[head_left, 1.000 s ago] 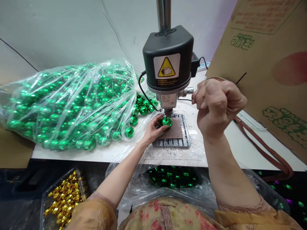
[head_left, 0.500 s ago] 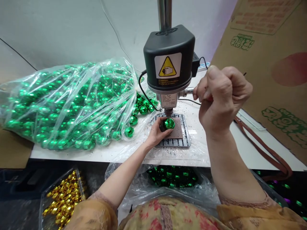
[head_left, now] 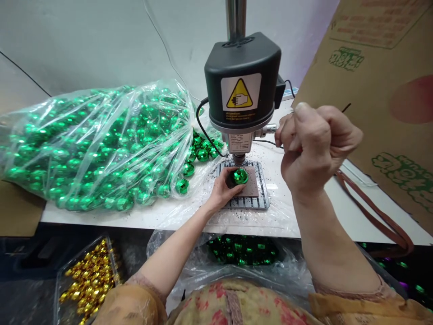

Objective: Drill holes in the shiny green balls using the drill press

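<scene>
In the head view, the left hand holds a shiny green faceted ball between thumb and fingers, their spread just as wide as the ball. The ball sits over the flat brown square pad on the slotted grey metal base plate, below the dark round chuck of the black-housed drill press. A moment ago it was nearer the pad's far left edge; ball and hand have since shifted inward, so the ball now looks better lined up with the chuck. Whether the bit touches it is too small to tell.

The right hand is curled closed round the outer end of the silver metal lever — slightly farther right than before. Left of the press, a clear plastic bag of green balls lies on the white worktop.
</scene>
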The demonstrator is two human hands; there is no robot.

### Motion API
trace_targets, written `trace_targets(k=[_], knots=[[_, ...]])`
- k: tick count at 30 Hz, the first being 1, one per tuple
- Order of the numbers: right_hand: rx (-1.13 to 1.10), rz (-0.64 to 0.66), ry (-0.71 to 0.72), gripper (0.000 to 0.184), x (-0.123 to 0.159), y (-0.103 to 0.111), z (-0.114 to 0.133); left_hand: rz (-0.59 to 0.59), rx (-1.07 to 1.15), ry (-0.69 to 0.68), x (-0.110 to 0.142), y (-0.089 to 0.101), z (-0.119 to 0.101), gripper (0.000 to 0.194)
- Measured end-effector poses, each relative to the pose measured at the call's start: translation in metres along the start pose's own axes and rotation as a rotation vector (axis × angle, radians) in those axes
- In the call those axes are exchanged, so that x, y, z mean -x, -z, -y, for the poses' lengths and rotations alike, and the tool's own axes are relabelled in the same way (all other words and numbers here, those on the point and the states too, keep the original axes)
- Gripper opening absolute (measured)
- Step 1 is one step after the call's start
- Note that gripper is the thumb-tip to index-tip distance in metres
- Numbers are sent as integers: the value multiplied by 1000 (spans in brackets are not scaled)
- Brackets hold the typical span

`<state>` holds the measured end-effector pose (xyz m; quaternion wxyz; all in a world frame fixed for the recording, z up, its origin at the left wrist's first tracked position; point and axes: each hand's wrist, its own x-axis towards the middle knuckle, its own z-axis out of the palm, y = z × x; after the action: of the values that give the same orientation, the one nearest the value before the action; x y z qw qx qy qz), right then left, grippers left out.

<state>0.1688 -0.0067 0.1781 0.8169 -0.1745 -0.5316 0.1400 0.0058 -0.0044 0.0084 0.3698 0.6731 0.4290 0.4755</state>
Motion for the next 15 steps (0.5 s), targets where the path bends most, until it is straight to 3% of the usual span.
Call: trace_targets(k=[15], knots=[[29,-24,169,60,16,3,-10,20,31,-3,2,-1,3,53]])
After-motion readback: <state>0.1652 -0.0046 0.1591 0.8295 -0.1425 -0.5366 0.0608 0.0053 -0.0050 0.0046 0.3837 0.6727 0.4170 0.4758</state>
